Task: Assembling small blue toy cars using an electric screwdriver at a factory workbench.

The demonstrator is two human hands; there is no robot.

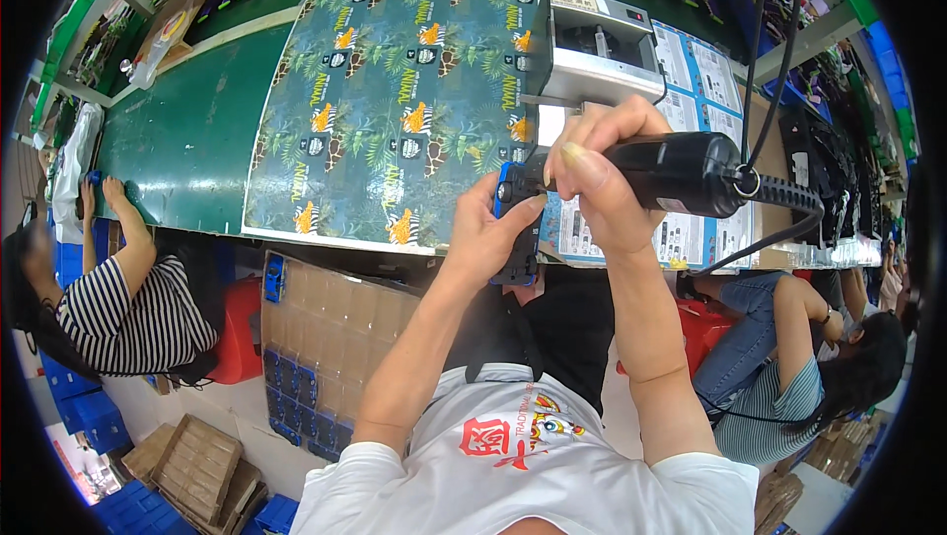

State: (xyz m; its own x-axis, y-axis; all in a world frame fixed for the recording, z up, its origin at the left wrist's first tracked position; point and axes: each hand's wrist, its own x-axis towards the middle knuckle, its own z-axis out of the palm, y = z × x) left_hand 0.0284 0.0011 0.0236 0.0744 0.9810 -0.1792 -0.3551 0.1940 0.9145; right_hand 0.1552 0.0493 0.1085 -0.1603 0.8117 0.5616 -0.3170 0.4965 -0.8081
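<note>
Black-and-blue part (520, 253) pinched in my left hand's thumb and fingers (472, 229); right hand (610, 180) grips a corded tool (681, 172), kinda hiding its top. Silver box (604, 77) beyond.

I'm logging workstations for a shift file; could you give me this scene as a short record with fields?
Left hand: holds a black-and-blue part
Right hand: grips a corded black electric screwdriver
Screwdriver's front end: at the part; contact unclear
Bench: animal-print sheet; silver-and-black machine at its right
Below bench: divided carton holding blue-and-black pieces
Neighbours: person in striped shirt at left, another at right
</note>
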